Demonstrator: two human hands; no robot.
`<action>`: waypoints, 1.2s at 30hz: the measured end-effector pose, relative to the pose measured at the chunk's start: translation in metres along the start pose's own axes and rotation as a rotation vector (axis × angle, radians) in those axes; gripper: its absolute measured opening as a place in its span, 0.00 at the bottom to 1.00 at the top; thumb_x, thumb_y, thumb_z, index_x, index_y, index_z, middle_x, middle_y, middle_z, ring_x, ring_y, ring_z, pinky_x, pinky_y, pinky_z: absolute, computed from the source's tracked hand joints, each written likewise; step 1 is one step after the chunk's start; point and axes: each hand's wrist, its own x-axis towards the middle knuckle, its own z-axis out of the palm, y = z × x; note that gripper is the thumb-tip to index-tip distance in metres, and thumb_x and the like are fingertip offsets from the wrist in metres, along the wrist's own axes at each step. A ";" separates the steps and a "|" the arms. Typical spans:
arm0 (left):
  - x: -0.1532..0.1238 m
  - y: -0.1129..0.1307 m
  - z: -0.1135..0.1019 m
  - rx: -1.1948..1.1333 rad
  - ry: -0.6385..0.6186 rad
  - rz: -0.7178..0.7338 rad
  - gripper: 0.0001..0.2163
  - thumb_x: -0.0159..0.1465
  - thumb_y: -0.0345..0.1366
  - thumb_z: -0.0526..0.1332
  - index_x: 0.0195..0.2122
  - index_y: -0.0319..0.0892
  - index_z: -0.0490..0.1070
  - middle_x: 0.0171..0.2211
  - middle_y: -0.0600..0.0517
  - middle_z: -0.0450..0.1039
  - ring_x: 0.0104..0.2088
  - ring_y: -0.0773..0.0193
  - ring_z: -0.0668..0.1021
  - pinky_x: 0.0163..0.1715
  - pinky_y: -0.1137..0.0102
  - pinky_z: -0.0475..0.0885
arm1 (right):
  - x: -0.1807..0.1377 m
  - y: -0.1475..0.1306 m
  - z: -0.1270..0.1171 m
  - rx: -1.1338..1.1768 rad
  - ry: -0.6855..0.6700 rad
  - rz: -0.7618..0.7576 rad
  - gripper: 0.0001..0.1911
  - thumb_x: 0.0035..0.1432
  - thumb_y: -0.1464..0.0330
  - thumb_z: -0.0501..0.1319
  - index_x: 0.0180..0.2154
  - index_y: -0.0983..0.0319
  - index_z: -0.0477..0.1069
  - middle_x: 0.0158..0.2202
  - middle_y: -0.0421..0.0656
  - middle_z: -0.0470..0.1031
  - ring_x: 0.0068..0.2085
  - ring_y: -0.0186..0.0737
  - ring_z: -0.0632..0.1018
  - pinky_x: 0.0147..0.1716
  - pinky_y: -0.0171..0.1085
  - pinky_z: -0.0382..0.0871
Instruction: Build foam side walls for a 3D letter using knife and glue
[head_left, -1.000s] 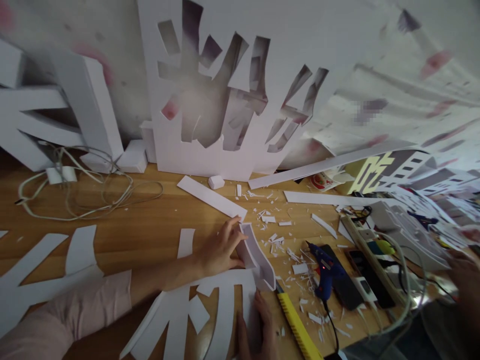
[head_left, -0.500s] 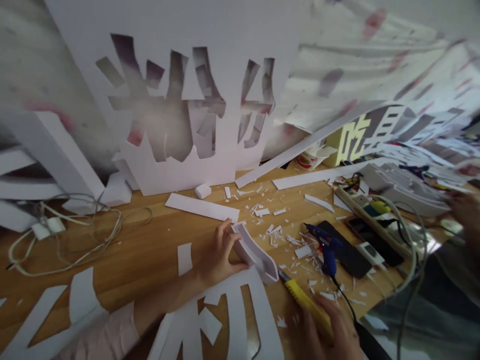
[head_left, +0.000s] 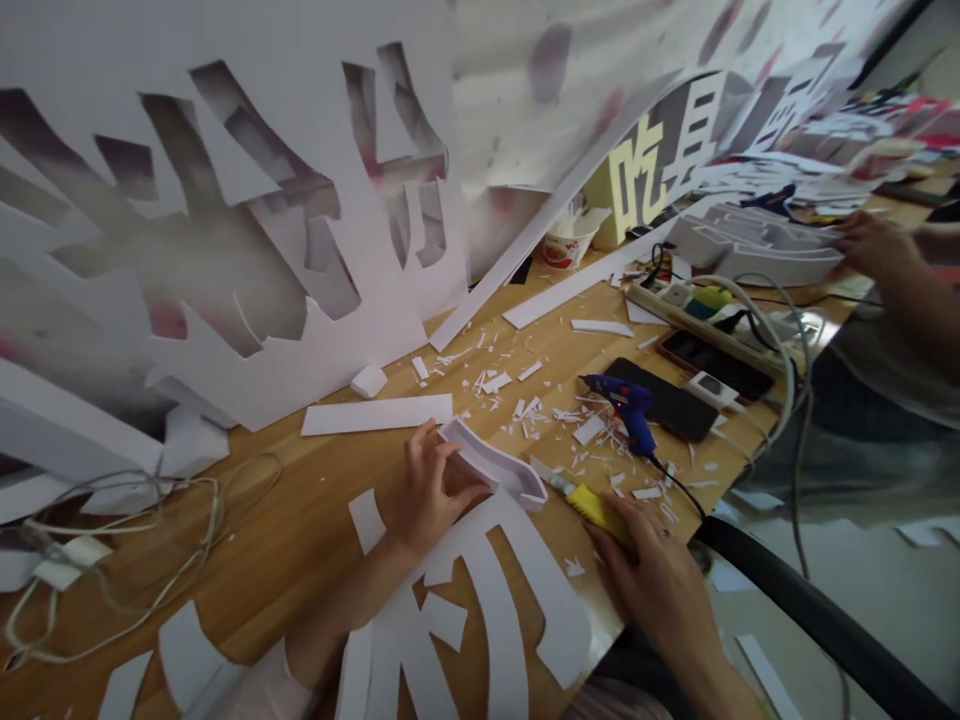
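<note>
My left hand (head_left: 426, 490) rests on the wooden table, fingers curled against a curved white foam-board strip (head_left: 495, 463) that stands on edge on a flat white cut-out character (head_left: 487, 600). My right hand (head_left: 649, 570) is closed over the handle of a yellow utility knife (head_left: 581, 500), whose blade end points toward the strip. A blue hot glue gun (head_left: 626, 408) lies just beyond the knife, its cord trailing off the table edge.
White foam scraps (head_left: 525, 400) litter the table. A large white board with cut-out characters (head_left: 247, 220) leans at the back. A black phone (head_left: 671, 405), a power strip (head_left: 697, 305) and cables (head_left: 112, 540) lie around. Another person's hand (head_left: 874, 245) works at far right.
My right hand has moved from the cut-out sheet to the yellow knife and closed on it. The view has swung right and down. My left hand stays at the strip.
</note>
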 end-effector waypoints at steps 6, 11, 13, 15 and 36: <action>0.000 -0.001 -0.002 -0.028 -0.028 -0.042 0.23 0.54 0.42 0.73 0.48 0.48 0.65 0.60 0.43 0.54 0.62 0.46 0.65 0.57 0.47 0.69 | -0.003 -0.007 -0.016 0.217 0.139 0.246 0.21 0.67 0.54 0.53 0.53 0.61 0.66 0.47 0.53 0.74 0.47 0.53 0.77 0.45 0.51 0.72; 0.008 -0.015 -0.017 -0.204 -0.145 -0.076 0.05 0.65 0.35 0.62 0.42 0.47 0.72 0.56 0.46 0.60 0.60 0.52 0.68 0.58 0.50 0.68 | -0.008 -0.035 -0.043 0.816 0.051 0.669 0.24 0.65 0.51 0.53 0.55 0.58 0.66 0.36 0.45 0.75 0.29 0.40 0.76 0.23 0.36 0.70; 0.012 -0.021 -0.028 -0.231 -0.208 -0.054 0.05 0.67 0.32 0.58 0.39 0.46 0.73 0.53 0.47 0.64 0.57 0.55 0.71 0.56 0.53 0.71 | -0.006 -0.051 -0.051 0.961 -0.014 0.744 0.24 0.64 0.50 0.55 0.54 0.58 0.67 0.29 0.41 0.72 0.22 0.37 0.71 0.17 0.33 0.65; 0.015 -0.023 -0.040 -0.239 -0.263 -0.023 0.07 0.67 0.31 0.56 0.38 0.45 0.74 0.49 0.47 0.68 0.52 0.58 0.75 0.51 0.59 0.75 | -0.001 -0.067 -0.055 0.988 -0.056 0.752 0.25 0.59 0.49 0.61 0.49 0.59 0.70 0.26 0.39 0.71 0.23 0.36 0.70 0.18 0.33 0.64; -0.070 0.120 -0.075 -1.008 -0.119 -0.717 0.30 0.68 0.59 0.44 0.61 0.45 0.66 0.51 0.41 0.77 0.56 0.48 0.76 0.54 0.53 0.74 | -0.001 -0.132 -0.032 1.446 -0.399 0.484 0.20 0.53 0.52 0.68 0.33 0.58 0.64 0.27 0.35 0.63 0.25 0.31 0.65 0.22 0.30 0.59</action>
